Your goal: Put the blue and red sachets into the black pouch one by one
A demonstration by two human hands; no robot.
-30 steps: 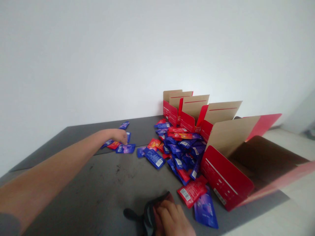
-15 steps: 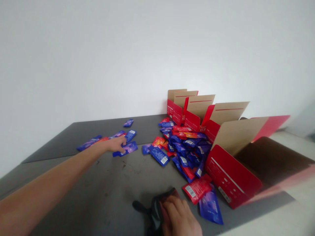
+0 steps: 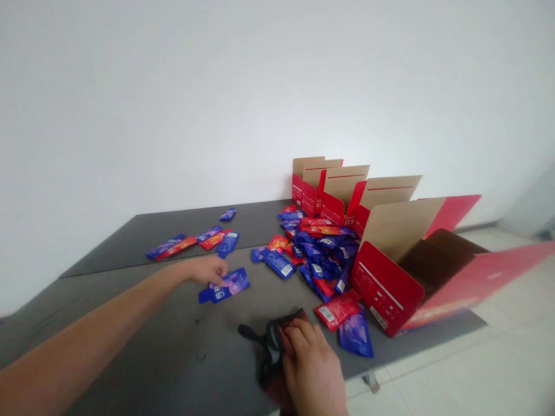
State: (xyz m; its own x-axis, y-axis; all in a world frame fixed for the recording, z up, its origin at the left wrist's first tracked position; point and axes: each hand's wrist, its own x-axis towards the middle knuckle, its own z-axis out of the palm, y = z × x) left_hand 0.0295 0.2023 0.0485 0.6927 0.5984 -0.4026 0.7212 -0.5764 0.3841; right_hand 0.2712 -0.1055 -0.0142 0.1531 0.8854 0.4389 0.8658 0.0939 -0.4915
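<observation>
My left hand (image 3: 210, 271) is closed, its fingertips pinching the edge of a blue-and-purple pouch (image 3: 236, 282) low over the grey tabletop. At the front, my right hand (image 3: 311, 358) is wrapped round a dark object (image 3: 271, 346) with a black rounded lobe sticking out to the left and a dark reddish part under the fingers; its kind is unclear. A red pouch (image 3: 336, 311) and a blue pouch (image 3: 356, 335) lie just beyond the right hand. Behind the left hand, another blue pouch (image 3: 228, 244) and several red and blue ones lie loosely in a row.
A heap of blue and red pouches (image 3: 318, 251) lies against a row of open red cardboard boxes (image 3: 385, 289) along the right of the table (image 3: 173, 323). One small blue pouch (image 3: 228, 214) lies far back. A white wall (image 3: 195, 104) stands behind.
My left hand has drawn the blue-and-purple pouch nearer and slightly right, away from the other pouches. My right hand still holds the dark object. The view has shifted a little.
</observation>
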